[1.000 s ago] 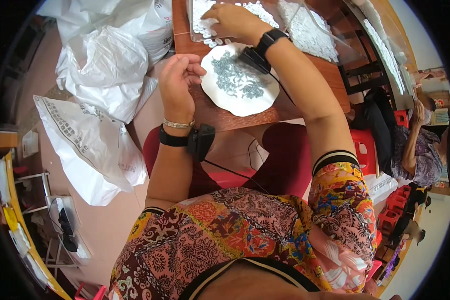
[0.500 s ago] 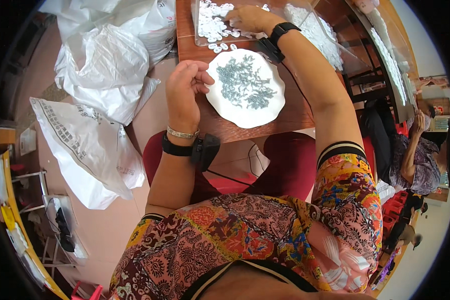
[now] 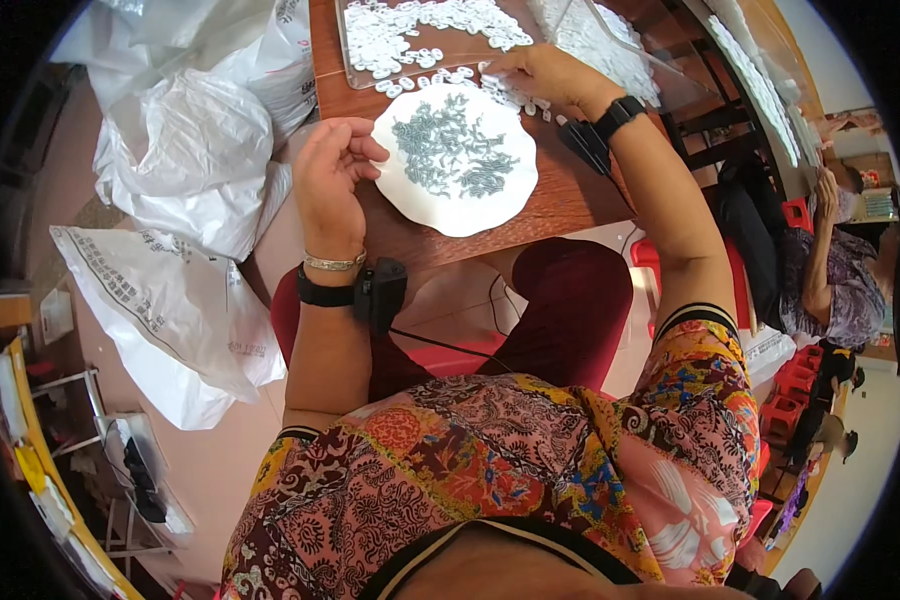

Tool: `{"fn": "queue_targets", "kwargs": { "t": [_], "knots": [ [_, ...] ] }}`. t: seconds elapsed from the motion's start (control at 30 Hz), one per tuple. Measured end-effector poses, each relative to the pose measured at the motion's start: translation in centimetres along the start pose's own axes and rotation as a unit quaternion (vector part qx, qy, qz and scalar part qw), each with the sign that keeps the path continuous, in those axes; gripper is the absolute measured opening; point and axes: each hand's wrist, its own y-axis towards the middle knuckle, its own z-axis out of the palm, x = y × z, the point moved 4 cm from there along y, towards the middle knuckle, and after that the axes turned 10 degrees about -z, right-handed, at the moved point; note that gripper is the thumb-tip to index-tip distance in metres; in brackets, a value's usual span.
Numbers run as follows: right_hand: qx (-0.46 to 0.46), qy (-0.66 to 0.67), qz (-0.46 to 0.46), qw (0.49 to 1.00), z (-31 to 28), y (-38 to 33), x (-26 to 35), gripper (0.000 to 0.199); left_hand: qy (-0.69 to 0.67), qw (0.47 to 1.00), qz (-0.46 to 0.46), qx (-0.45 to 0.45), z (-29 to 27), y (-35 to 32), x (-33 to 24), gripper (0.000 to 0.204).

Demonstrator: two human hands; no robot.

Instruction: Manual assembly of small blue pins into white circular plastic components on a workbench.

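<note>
The right hand (image 3: 548, 76), whether pinching I cannot tell, sits over white oval pieces (image 3: 458, 76) banded leftward from its fingers, nearer than the left hand (image 3: 332, 172), loosely open beside the plate (image 3: 450, 216) of small grey pieces (image 3: 432, 142).

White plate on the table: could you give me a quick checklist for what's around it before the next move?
1. White plate resting on the wooden table: ok.
2. Slim grey pieces within the plate's rim: ok.
3. White oval pieces all inside the clear tray: not ok; some lie on the table near the plate.
4. Left hand gripping the plate: cannot tell; fingers are at its left rim.
5. Right hand empty: cannot tell; fingertips are at the loose oval pieces.
</note>
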Motion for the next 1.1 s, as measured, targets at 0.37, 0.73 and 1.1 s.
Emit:
{"fn": "queue_targets", "kwargs": {
  "t": [0.37, 0.73, 1.1],
  "knots": [
    [-0.064, 0.065, -0.017, 0.996, -1.8, -2.4, -0.2, 0.017, 0.023, 0.999, -0.02, 0.026, 0.1, 0.4, 0.3, 0.026],
    [-0.024, 0.009, 0.026, 0.999, -0.5, -2.0, 0.7, 0.019, 0.03, 0.998, -0.025, 0.043, 1.4, -0.3, 0.2, 0.025],
    [-0.07, -0.045, 0.046, 0.996, 0.3, -2.1, -0.8, 0.017, 0.067, 0.996, -0.032, 0.055, 2.1, -0.7, 0.2, 0.025]
  ]
}}
